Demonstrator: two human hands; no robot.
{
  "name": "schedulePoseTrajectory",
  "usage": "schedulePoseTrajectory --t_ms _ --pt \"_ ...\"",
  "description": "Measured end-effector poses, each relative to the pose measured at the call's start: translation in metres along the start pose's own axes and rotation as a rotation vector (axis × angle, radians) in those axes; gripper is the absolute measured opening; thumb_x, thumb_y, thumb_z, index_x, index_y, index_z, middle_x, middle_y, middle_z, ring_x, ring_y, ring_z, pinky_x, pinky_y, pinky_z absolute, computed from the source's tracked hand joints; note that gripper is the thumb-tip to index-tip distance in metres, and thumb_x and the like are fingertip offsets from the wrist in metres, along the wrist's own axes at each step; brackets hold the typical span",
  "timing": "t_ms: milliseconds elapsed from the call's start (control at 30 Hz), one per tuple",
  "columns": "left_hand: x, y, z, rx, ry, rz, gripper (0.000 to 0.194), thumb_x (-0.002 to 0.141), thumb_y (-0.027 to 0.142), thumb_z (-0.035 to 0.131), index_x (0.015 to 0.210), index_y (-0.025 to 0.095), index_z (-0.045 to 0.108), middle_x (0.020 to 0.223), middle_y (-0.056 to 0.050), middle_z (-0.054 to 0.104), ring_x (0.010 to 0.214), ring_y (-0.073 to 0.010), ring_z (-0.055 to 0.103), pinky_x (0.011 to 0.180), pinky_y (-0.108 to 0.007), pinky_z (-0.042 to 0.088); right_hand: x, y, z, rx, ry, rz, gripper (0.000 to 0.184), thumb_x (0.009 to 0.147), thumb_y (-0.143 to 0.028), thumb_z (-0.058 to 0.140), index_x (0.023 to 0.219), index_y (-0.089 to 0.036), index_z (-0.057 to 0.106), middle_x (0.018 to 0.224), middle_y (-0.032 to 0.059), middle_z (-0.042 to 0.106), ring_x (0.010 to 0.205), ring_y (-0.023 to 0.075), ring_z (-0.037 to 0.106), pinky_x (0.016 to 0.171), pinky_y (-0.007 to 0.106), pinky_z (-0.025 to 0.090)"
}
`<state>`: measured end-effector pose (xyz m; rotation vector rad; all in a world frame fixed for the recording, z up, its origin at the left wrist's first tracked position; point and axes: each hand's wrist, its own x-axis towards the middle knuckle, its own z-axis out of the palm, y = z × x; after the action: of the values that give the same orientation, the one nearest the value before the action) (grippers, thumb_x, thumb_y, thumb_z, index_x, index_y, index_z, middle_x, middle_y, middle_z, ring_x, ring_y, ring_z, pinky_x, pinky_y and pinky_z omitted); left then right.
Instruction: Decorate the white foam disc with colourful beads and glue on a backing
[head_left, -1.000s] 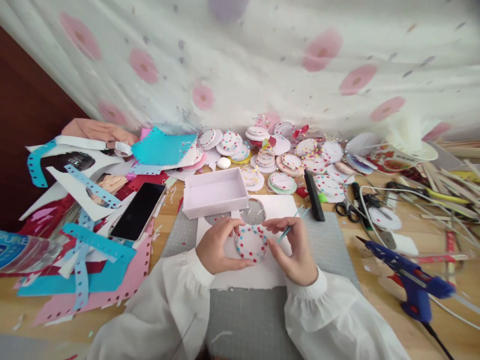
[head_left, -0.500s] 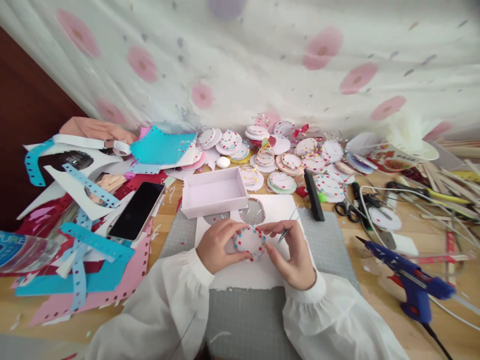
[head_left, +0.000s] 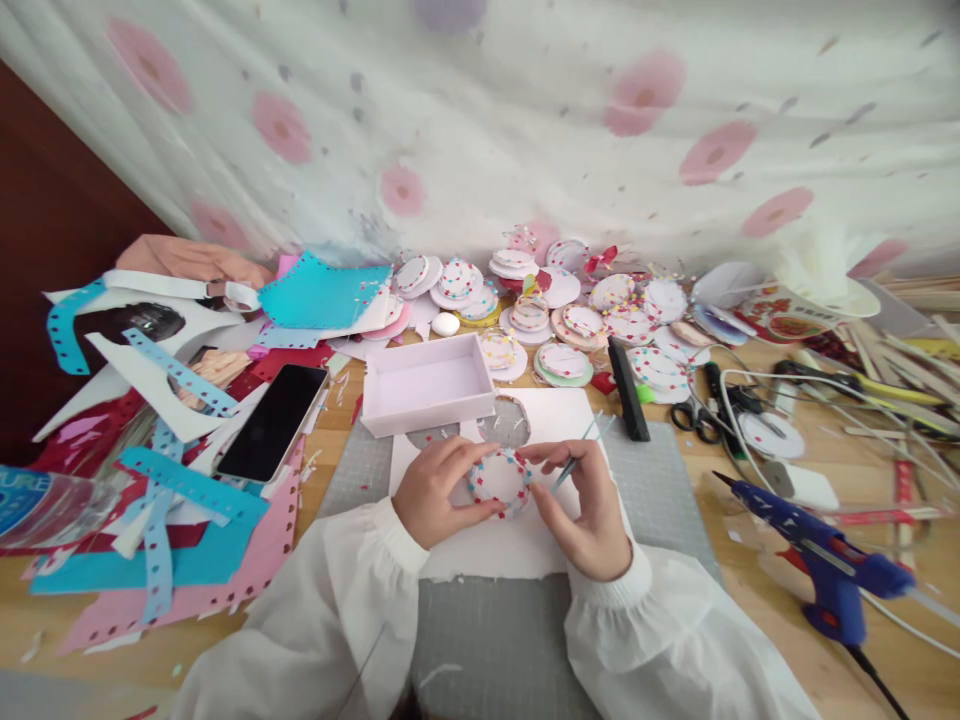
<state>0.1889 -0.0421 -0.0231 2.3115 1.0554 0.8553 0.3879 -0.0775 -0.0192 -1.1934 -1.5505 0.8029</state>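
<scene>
Both hands hold a small white paper disc (head_left: pixel 498 478) edged with tiny red and blue shapes, above a white sheet (head_left: pixel 525 540) with round holes cut in it. My left hand (head_left: pixel 433 492) curls round the disc's left edge. My right hand (head_left: pixel 579 500) pinches the disc's right edge and also grips thin tweezers (head_left: pixel 581 451) that point up and to the right. The sheet lies on a grey cutting mat (head_left: pixel 495 630).
A white shallow box (head_left: pixel 427 385) stands just beyond the sheet. Several decorated discs (head_left: pixel 570 320) pile at the back. A phone (head_left: pixel 274 420) and coloured paper scraps (head_left: pixel 165 520) lie left. A black cutter (head_left: pixel 626 390), scissors (head_left: pixel 697 418) and a blue glue gun (head_left: pixel 817 560) lie right.
The disc has tilted and shifted slightly up and left between my fingers; both hands closed in a little around it.
</scene>
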Motion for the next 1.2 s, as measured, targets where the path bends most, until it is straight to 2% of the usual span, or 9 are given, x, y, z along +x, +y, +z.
schedulePoseTrajectory --t_ms 267,567,700,833,933,1033,1133,1200 --pt "0.001 0.0 0.0 0.073 0.079 0.084 0.04 0.076 0.043 0.069 0.104 0.016 0.064 0.088 -0.007 0.064 0.079 -0.0191 0.06 0.071 -0.032 0.044 -0.002 -0.002 0.001 0.019 -0.036 -0.003 0.023 0.082 -0.018 0.056 0.096 -0.023 0.039 0.102 0.01 0.065 0.095 0.0216 0.061 0.083 0.04 0.045" --pt "0.0 -0.004 0.001 0.077 0.073 0.116 0.038 0.081 0.042 0.064 0.11 0.018 0.063 0.088 -0.006 0.064 0.08 -0.0178 0.06 0.071 -0.032 0.042 -0.002 0.0 0.001 0.012 -0.024 -0.014 0.022 0.082 -0.018 0.057 0.095 -0.023 0.04 0.102 0.0099 0.065 0.094 0.0211 0.06 0.081 0.038 0.045" --pt "0.001 -0.002 0.0 0.05 0.032 0.07 0.042 0.079 0.043 0.065 0.113 0.019 0.062 0.093 -0.007 0.063 0.082 -0.0194 0.059 0.074 -0.033 0.043 -0.001 0.003 0.0 0.004 0.026 -0.017 0.023 0.081 -0.019 0.058 0.097 -0.022 0.041 0.104 0.0101 0.064 0.094 0.0211 0.059 0.081 0.038 0.044" --pt "0.0 0.0 -0.001 -0.062 0.018 0.034 0.053 0.073 0.046 0.071 0.118 0.022 0.058 0.095 -0.007 0.061 0.079 -0.0192 0.057 0.077 -0.035 0.044 0.003 0.006 -0.002 0.066 0.168 -0.054 0.035 0.078 -0.022 0.063 0.104 -0.022 0.04 0.108 0.0119 0.065 0.092 0.0217 0.06 0.078 0.038 0.044" --pt "-0.001 0.0 -0.002 -0.272 0.107 -0.072 0.06 0.078 0.044 0.065 0.131 0.024 0.046 0.092 -0.005 0.058 0.073 -0.0157 0.053 0.072 -0.032 0.045 0.007 0.004 -0.005 0.127 0.331 -0.006 0.024 0.08 -0.023 0.063 0.09 -0.022 0.042 0.084 0.0052 0.07 0.076 0.0181 0.062 0.072 0.034 0.045" --pt "0.0 -0.002 -0.003 -0.517 0.252 -0.306 0.053 0.091 0.038 0.047 0.139 0.023 0.033 0.086 -0.003 0.057 0.066 -0.0126 0.051 0.067 -0.029 0.043 0.01 0.002 -0.01 0.186 0.431 0.091 0.015 0.089 -0.03 0.05 0.079 -0.021 0.046 0.06 0.0003 0.065 0.057 0.0143 0.058 0.062 0.03 0.044" --pt "0.003 -0.003 -0.004 -0.707 0.308 -0.497 0.048 0.092 0.037 0.043 0.135 0.019 0.033 0.084 -0.002 0.057 0.062 -0.0112 0.05 0.065 -0.028 0.043 0.015 0.005 -0.018 0.302 0.397 0.19 0.031 0.094 -0.041 0.034 0.092 -0.018 0.056 0.062 0.0034 0.066 0.055 0.0149 0.056 0.056 0.029 0.042" --pt "0.004 -0.003 -0.005 -0.797 0.302 -0.532 0.041 0.091 0.037 0.045 0.126 0.018 0.035 0.09 -0.004 0.06 0.066 -0.012 0.054 0.068 -0.029 0.043 0.021 0.009 -0.025 0.344 0.393 0.228 0.04 0.093 -0.046 0.032 0.104 -0.018 0.057 0.072 0.0051 0.066 0.059 0.0145 0.055 0.054 0.028 0.041"
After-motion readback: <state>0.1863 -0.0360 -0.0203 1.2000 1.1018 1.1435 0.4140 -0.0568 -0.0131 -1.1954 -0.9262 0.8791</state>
